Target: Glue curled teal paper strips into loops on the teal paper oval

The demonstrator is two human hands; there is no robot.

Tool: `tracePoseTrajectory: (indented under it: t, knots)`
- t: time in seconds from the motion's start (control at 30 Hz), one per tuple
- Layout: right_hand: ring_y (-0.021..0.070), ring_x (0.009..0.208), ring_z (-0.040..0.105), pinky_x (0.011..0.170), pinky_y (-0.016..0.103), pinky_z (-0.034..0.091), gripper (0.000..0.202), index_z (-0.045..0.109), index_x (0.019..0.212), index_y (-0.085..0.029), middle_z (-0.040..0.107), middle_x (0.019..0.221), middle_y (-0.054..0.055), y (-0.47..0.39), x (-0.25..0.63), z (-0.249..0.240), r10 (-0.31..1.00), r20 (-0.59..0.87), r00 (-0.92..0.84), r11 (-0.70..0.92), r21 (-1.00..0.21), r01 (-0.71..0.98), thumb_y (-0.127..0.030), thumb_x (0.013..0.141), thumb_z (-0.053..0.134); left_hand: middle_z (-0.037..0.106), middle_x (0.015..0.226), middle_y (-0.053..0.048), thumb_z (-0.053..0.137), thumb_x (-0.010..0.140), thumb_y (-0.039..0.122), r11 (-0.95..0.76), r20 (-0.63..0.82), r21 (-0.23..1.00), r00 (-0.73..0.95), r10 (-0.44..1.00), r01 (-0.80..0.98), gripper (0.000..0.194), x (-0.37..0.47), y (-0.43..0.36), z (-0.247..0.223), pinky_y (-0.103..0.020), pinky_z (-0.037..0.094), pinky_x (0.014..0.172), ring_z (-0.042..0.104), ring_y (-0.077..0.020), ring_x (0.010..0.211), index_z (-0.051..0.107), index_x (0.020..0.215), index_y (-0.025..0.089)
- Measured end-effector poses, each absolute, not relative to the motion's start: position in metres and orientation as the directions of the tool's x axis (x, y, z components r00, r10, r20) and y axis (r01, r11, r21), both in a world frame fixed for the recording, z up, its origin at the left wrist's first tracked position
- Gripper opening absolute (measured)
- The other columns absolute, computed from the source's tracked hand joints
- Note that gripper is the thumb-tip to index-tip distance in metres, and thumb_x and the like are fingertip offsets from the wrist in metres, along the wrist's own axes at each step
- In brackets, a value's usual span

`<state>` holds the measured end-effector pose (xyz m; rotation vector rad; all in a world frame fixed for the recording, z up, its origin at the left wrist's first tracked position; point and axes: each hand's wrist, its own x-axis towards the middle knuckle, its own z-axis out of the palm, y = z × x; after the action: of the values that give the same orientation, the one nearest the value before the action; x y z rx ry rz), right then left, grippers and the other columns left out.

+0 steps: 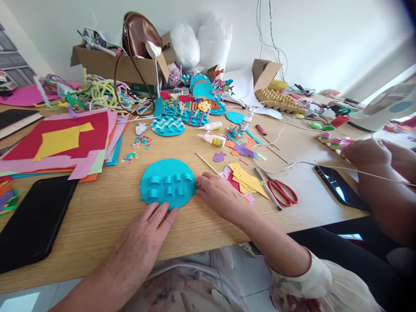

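Closest in the head view, the left hand (139, 238) is laid, fingers extended, on a blue oval card with raised loops (168, 184) on the brown wooden worktop (201, 227). At its right edge the right hand (221, 195) is curled; pinching cannot be confirmed. Edge adjustment seems underway; steady bracing is probably called for.

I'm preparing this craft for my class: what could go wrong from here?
The left hand touches the blue oval at its lower edge, so a slip might flatten the raised loops. The red-handled scissors lie near the right forearm and could get bumped. The nearest glue bottle lies on its side and may leak.
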<state>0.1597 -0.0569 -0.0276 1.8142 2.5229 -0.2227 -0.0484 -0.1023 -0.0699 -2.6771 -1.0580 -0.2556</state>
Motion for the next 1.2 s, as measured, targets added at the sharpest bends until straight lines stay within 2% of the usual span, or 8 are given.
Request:
tracePoseTrajectory:
  t: [0.2,0.4,0.5,0.6,0.67,1.07,1.2]
  knots:
    - [0.0122,0.078,0.053,0.063,0.021,0.033,0.009,0.057,0.080,-0.018,0.058,0.086,0.003,-0.042,0.162,-0.030,0.936,-0.114,-0.334,0.296,-0.264,0.918,-0.016,0.076,0.050,0.060,0.110,-0.007,0.030,0.075,-0.002,-0.696,0.208,-0.198,0.724,0.658,0.690,0.052,-0.048,-0.101,-0.070,-0.032,0.047,0.083,0.055,-0.0212,0.096,0.057,0.114,0.017]
    - [0.0119,0.066,0.052,0.055,0.021,0.032,0.012,0.060,0.076,-0.018,0.060,0.070,0.000,-0.032,0.164,-0.030,0.935,-0.195,-0.296,0.208,-0.376,0.903,-0.012,0.068,0.053,0.059,0.113,-0.007,0.031,0.075,-0.001,-0.691,0.166,-0.183,0.715,0.679,0.699,0.052,-0.049,-0.100,-0.073,-0.033,0.048,0.084,0.055,-0.0217,0.099,0.055,0.116,0.019]
    - [0.0100,0.062,0.053,0.054,0.019,0.035,0.015,0.061,0.076,-0.018,0.059,0.067,-0.002,-0.029,0.168,-0.034,0.934,-0.175,-0.313,0.178,-0.530,0.829,-0.010,0.065,0.055,0.059,0.115,-0.007,0.031,0.075,-0.001,-0.696,0.164,-0.163,0.715,0.680,0.700,0.052,-0.051,-0.100,-0.075,-0.034,0.047,0.085,0.054,-0.0220,0.100,0.054,0.117,0.019]
    - [0.0085,0.057,0.054,0.054,0.018,0.039,0.018,0.062,0.079,-0.016,0.057,0.063,-0.003,-0.027,0.172,-0.040,0.913,-0.247,-0.324,0.068,-0.691,0.719,-0.007,0.066,0.054,0.059,0.114,-0.007,0.030,0.075,-0.002,-0.697,0.171,-0.142,0.711,0.682,0.702,0.053,-0.051,-0.100,-0.076,-0.035,0.046,0.086,0.054,-0.0219,0.099,0.055,0.116,0.019]
    - [0.0084,0.056,0.055,0.054,0.018,0.042,0.019,0.062,0.081,-0.016,0.057,0.062,-0.003,-0.025,0.173,-0.043,0.895,-0.295,-0.335,-0.001,-0.752,0.659,-0.006,0.067,0.052,0.059,0.114,-0.007,0.029,0.074,-0.003,-0.700,0.168,-0.139,0.714,0.680,0.700,0.054,-0.051,-0.100,-0.075,-0.035,0.046,0.086,0.053,-0.0216,0.099,0.055,0.116,0.019]
    - [0.0086,0.055,0.058,0.052,0.018,0.046,0.017,0.054,0.071,-0.016,0.054,0.059,-0.004,-0.019,0.172,-0.033,0.833,-0.376,-0.406,-0.056,-0.788,0.613,-0.001,0.067,0.047,0.059,0.112,-0.008,0.029,0.074,-0.003,-0.701,0.196,-0.172,0.722,0.664,0.692,0.054,-0.051,-0.100,-0.074,-0.035,0.045,0.084,0.052,-0.0219,0.098,0.054,0.117,0.018]
    - [0.0083,0.054,0.057,0.051,0.017,0.042,0.013,0.057,0.073,-0.016,0.057,0.060,-0.004,-0.015,0.175,-0.028,0.800,-0.398,-0.448,0.018,-0.731,0.682,-0.007,0.066,0.052,0.058,0.113,-0.008,0.028,0.074,-0.004,-0.695,0.177,-0.167,0.715,0.676,0.699,0.056,-0.050,-0.099,-0.074,-0.035,0.044,0.085,0.052,-0.0215,0.098,0.053,0.119,0.017]
